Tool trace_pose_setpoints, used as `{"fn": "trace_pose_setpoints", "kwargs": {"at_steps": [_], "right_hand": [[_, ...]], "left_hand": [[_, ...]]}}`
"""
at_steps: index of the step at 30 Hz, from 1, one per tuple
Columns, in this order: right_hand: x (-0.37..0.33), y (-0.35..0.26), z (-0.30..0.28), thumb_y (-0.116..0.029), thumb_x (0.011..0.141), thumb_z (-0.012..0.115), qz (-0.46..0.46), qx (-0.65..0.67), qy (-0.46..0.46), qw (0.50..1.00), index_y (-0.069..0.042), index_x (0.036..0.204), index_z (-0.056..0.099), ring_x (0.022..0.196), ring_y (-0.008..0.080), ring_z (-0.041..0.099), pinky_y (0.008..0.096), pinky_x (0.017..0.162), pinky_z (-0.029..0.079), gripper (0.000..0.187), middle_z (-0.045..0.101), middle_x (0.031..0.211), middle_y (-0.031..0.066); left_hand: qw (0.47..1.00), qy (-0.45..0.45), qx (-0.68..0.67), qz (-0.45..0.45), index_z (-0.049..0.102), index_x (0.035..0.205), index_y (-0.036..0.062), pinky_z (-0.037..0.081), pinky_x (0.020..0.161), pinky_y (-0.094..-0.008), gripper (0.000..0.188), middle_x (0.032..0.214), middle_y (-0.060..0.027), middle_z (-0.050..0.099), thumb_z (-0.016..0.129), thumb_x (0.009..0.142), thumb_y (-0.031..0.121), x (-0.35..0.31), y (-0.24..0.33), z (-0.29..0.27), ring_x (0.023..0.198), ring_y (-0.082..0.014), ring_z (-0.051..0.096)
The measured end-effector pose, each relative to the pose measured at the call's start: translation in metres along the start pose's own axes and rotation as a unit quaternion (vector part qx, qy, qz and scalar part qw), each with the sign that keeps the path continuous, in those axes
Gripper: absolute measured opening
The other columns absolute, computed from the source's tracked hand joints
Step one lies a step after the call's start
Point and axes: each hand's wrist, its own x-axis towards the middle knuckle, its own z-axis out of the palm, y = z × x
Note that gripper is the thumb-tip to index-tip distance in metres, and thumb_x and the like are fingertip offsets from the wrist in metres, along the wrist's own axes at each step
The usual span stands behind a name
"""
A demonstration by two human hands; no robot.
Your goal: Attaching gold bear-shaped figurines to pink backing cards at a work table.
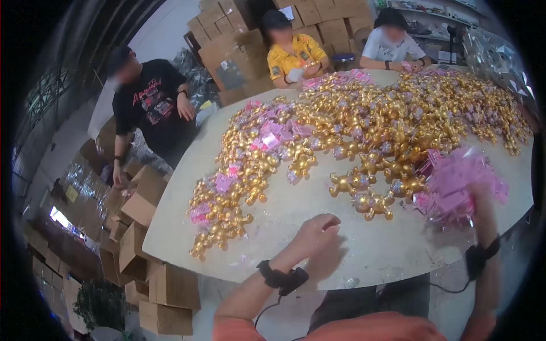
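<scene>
My left hand [316, 234] is held over the near part of the white table [273, 238], its fingers curled in. What lies inside those fingers, if anything, is hidden. At the right, my right hand [481, 196] reaches into a heap of pink flat packets [455, 181]; its fingers are smeared by motion and partly lost among the packets. Left of that heap lie shiny gold bear-shaped figures [372, 204] with clear, glittery middles. A long pile of the same gold figures [421, 108] spreads over the far side of the table.
Another strand of gold figures mixed with pink packets [224, 182] runs down the left side. Open cardboard boxes [170, 287] stand on the floor at the left. A person in black [153, 105] stands there; two people [296, 57] sit at the far edge. Black wristbands with cables [281, 277] circle my wrists.
</scene>
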Motion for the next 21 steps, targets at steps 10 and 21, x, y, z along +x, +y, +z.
{"fn": "trace_pose_setpoints", "kwargs": {"at_steps": [10,21], "right_hand": [[0.092,-0.045,-0.157,-0.021,0.086,0.062,-0.304,-0.758,0.15,0.558,-0.001,0.118,0.055,0.098,0.0241,0.058,0.033,0.084,0.047,0.037,0.06,0.108,0.0146],[-0.09,0.065,0.082,-0.014,0.072,0.067,-0.268,-0.592,-0.34,0.679,-0.002,0.102,0.058,0.108,0.0375,0.053,0.045,0.092,0.044,0.034,0.056,0.109,0.0187]], "left_hand": [[0.994,-0.027,0.106,-0.01,0.063,0.105,-0.0003,0.05,0.08,-0.0348,0.027,0.097,-0.0156,0.065,0.059,0.087,0.019,-0.02,-0.024,-0.024,0.092,-0.0245,0.063],[0.906,0.101,0.411,-0.011,0.065,0.097,0.0043,0.05,0.08,-0.0427,0.024,0.096,-0.0199,0.066,0.058,0.083,0.022,0.162,-0.028,-0.203,0.092,-0.0334,0.064]]}}
